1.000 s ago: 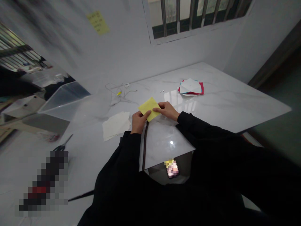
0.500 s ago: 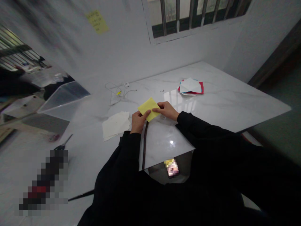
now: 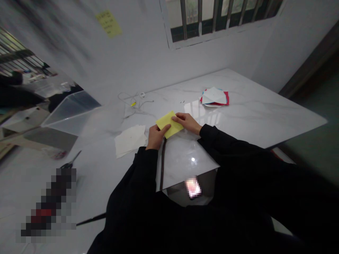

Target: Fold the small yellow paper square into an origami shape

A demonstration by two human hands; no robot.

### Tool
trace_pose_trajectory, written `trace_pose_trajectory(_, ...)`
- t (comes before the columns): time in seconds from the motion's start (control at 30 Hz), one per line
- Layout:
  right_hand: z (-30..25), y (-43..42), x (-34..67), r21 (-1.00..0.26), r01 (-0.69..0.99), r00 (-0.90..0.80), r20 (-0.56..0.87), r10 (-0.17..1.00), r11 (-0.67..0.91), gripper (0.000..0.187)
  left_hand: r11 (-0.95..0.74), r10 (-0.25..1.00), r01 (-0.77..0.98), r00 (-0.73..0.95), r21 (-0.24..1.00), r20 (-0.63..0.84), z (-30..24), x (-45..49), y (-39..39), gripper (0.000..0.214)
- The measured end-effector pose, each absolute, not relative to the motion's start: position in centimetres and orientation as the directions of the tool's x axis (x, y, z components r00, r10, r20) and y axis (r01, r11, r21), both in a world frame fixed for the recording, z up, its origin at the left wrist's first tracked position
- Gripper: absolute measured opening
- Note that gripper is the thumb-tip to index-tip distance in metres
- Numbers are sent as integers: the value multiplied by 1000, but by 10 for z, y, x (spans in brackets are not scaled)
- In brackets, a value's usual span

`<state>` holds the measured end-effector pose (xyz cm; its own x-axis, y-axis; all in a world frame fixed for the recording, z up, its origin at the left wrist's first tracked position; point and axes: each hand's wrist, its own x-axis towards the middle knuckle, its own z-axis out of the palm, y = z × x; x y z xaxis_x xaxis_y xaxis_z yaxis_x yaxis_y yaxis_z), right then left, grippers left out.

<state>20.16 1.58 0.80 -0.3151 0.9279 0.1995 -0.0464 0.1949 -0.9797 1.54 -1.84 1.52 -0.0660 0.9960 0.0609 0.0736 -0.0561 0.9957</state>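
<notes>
A yellow sheet of paper (image 3: 168,124) is held between both hands above the marbled white table (image 3: 185,153). My left hand (image 3: 155,136) pinches its lower left side, thumb on top. At the right edge, my right hand (image 3: 188,121) grips the sheet, its thumb lying across the upper right part; the fingers beneath are hidden. Just left of my left hand lies a stack of white paper sheets (image 3: 131,140). Farther off to the right is a pile of white, red and blue paper (image 3: 214,96).
A thin cable (image 3: 136,102) and small metal bits (image 3: 182,102) lie toward the wall. On the left are a clear plastic bin (image 3: 72,107), scissors (image 3: 71,164) and a pixelated dark object (image 3: 49,204). A yellow note (image 3: 109,24) sticks to the wall.
My right hand has shifted its hold slightly, the thumb moving up toward the sheet's upper edge. The yellow paper has turned a little and shows more of its right side.
</notes>
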Motion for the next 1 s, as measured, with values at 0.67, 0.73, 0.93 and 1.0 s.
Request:
trace_pose_trajectory(0.67,6,21,204,-983,-129,-260,157,953,127,43,-48,999,152,19,987,46,21,16,-22,63)
trace_pose_trajectory(0.73,7,20,204,-982,-136,-261,163,951,132,42,-48,999,155,21,987,46,21,16,-22,64)
trace_pose_trajectory(0.93,6,18,204,-985,-144,-332,135,934,91,49,-50,998,125,-39,991,56,17,13,-18,65)
trace_pose_trajectory(1.0,5,18,203,-989,-121,-361,126,924,87,50,-60,995,94,-68,994,66,16,12,-17,64)
